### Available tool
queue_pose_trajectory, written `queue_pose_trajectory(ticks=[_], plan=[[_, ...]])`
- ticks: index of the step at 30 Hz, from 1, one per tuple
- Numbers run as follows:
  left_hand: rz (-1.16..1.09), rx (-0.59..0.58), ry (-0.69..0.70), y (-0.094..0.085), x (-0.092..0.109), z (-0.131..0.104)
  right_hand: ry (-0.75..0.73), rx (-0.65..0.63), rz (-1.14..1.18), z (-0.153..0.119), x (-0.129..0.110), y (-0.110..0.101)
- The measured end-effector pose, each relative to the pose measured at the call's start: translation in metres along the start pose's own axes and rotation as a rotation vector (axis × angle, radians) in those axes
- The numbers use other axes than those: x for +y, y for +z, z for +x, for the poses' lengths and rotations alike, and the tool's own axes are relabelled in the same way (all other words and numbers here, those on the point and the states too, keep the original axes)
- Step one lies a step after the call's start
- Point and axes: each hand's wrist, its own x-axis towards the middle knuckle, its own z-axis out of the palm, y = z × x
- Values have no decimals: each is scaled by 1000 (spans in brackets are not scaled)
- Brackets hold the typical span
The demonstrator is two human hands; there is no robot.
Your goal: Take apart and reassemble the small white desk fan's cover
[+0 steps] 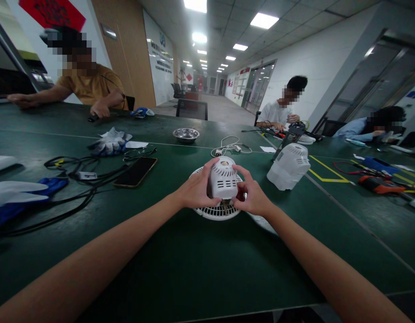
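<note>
A white vented fan motor cover (224,181) stands in the middle, slotted on its front and with a round hole in its top. My left hand (201,186) is closed on its left side, fingers up along the edge and thumb low at the front. On the opposite side my right hand (251,193) grips it, index finger near the top and thumb by the lower edge. Beneath the cover lies a round white fan grille (219,214) on the green table. Something between cover and grille is mostly hidden. Part of a pale flat piece (266,223) shows under my right forearm.
Right of my hands stands another white plastic housing (290,166). A metal bowl (186,134) and white cable (232,146) lie beyond. Leftward are a phone (136,172), black cables (89,190) and work gloves (109,141). A multimeter (381,184) lies right; several people sit around the table.
</note>
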Motion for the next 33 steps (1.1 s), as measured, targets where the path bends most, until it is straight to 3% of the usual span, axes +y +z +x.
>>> queue_pose_trajectory(ticks=[13,21,25,27,30,33], plan=[[251,-26,107,4,-18,2,-43,-82,-17,0,6,-6],[415,62,44,7,-13,3,-67,184,-298,3,14,-2],[394,161,-126,-1,-22,3,-4,225,-294,5,21,-6],[394,234,-299,-5,-34,4,45,231,-268,5,25,-8],[281,226,-553,-9,-54,4,87,204,-208,5,28,-9],[165,222,-586,-12,-65,2,107,212,-161,4,26,-9]])
